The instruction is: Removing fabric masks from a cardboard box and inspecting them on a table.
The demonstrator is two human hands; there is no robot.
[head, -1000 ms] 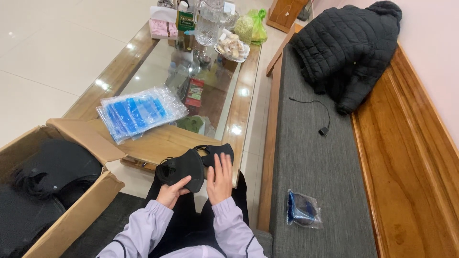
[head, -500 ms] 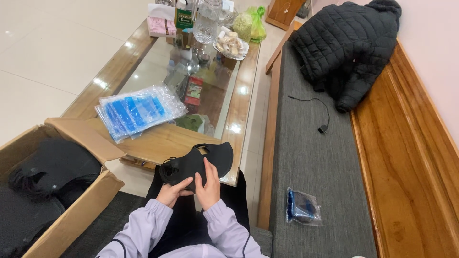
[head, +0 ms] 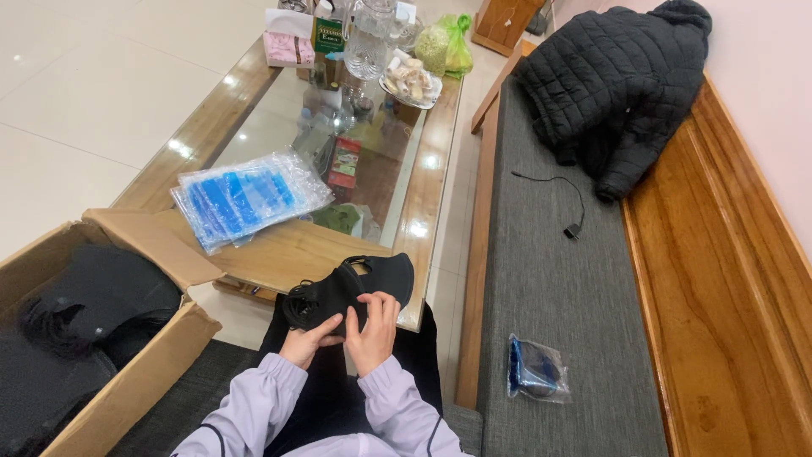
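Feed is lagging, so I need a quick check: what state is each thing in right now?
Black mask: held in both hands, folded.
Left hand: grip on the mask.
Right hand: grip on the mask.
Cardboard box: open, black items inside.
Clear bags: stacked on the table.
Packed bag: lying on the bench cushion.

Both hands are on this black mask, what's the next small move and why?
Probably finish folding the black mask flat. The left hand and right hand hold it over the lap, half folded, and a stack of clear blue bags lies on the table just ahead.
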